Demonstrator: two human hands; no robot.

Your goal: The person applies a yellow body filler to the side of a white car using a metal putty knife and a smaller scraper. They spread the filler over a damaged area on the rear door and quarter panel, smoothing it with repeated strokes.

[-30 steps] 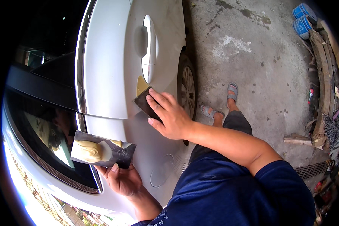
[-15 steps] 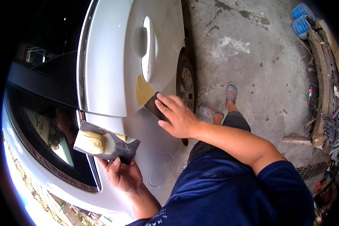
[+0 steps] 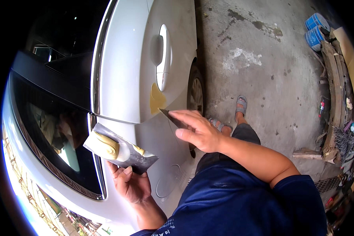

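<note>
Paste, thick and pale yellow, lies in a swirled mound on a flat rectangular dark grey plate left of the centre of the frame, with a smaller dab along the plate's upper edge. The left hand, at the lower left of the centre, holds this plate by its lower edge, thumb on top and the other fingers mostly hidden beneath. Near the middle of the frame the right hand grips a thin dark flat spreader, fingers laid along it and thumb at the near side. The spreader is tilted, its upper left corner at the lower right edge of a smooth tan-yellow patch on the glossy white car body; whether that corner touches is hard to tell. Just above the patch sits a long white door handle. A dark-tyred wheel shows right of the patch, beside the stained grey concrete floor. Two blue cylindrical tins lie at the upper right, near weathered brown planks.
</note>
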